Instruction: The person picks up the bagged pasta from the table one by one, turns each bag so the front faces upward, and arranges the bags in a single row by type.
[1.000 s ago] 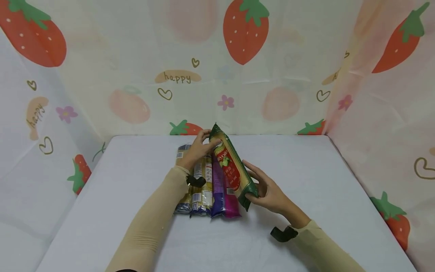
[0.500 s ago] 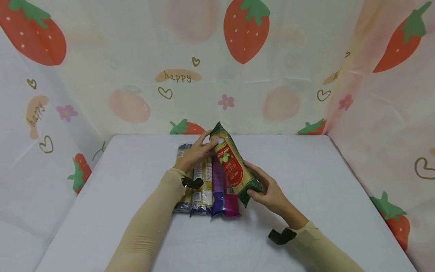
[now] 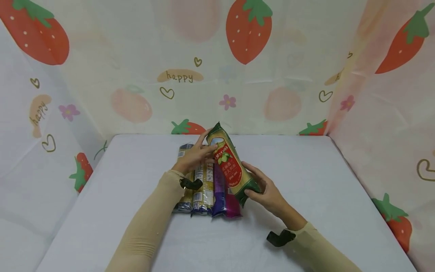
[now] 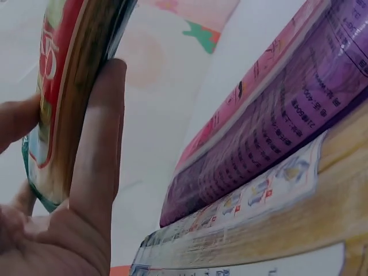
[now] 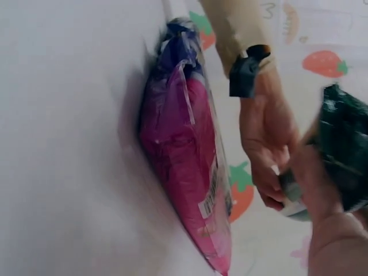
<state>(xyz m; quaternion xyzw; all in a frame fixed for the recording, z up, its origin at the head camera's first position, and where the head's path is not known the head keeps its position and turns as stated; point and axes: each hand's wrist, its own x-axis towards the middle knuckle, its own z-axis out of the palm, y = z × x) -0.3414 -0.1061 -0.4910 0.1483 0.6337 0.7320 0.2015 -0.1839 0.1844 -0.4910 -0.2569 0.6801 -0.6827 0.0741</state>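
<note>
Three strawberry-print walls (image 3: 146, 45), at left, far side and right, around a white table (image 3: 306, 170). From the near side, two beige sleeves (image 3: 146, 223), slanting in from left and right toward the table's middle.

At the middle, lying side by side from near to far: at the left, a yellow pack (image 3: 187, 198), partly hidden; just right of it, a second yellow pack (image 3: 203, 194); at the right end, purple and pink wrapping (image 3: 221, 192), one pack or two, hard to tell.

Raised above that wrapping and apart from it, a green pack (image 3: 234, 166), gold in the body with a red label (image 3: 232, 173), tilted, far end leftward, near end rightward.

Holding its far end, the left hand (image 3: 193, 156), thumb on the front, fingers behind. Gripping its near end, the right hand (image 3: 272, 192), thumb below, fingers along the right edge.

Smallest, two black bands (image 3: 191, 184), one by each cuff.
</note>
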